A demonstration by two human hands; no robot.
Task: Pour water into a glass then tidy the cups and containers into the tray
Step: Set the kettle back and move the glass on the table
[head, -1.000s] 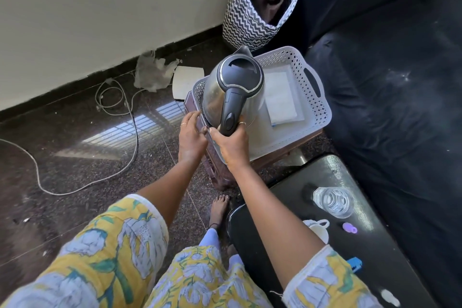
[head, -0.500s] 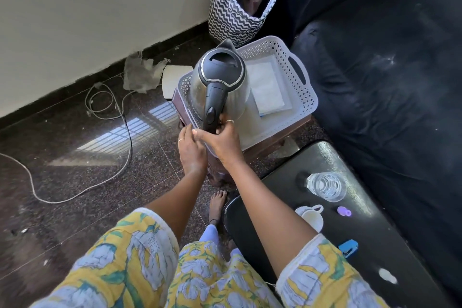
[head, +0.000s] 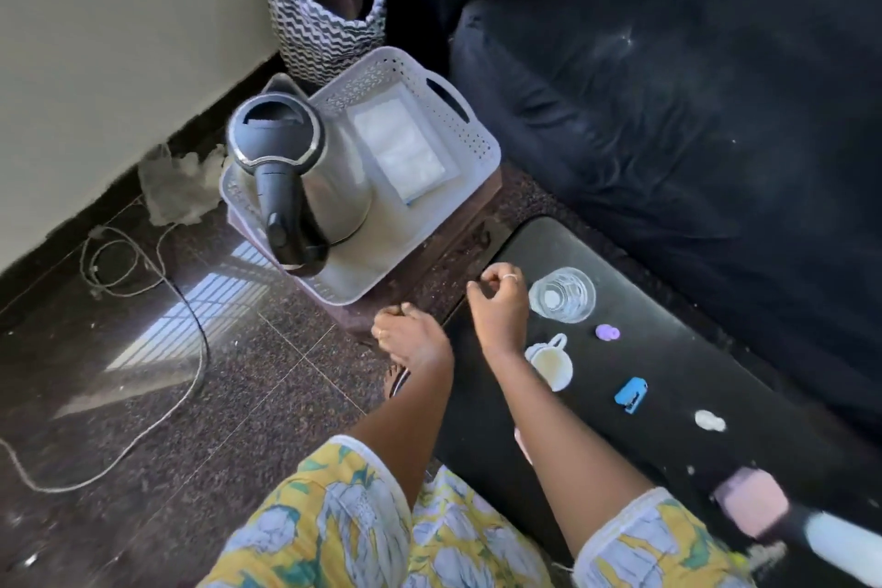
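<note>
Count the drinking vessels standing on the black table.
2: a clear glass tumbler at the black table's far end, beside the right hand, and a small white handled cup nearer, beside that wrist. The forearm may hide others.

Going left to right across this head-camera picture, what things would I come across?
Cable on the floor, kettle, glass, small blue object, small white object.

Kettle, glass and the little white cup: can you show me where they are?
kettle (head: 277,131): head view, on its dark lid.
glass (head: 562,295): head view, on its clear bottom.
little white cup (head: 549,363): head view, on its pale inside.
</note>
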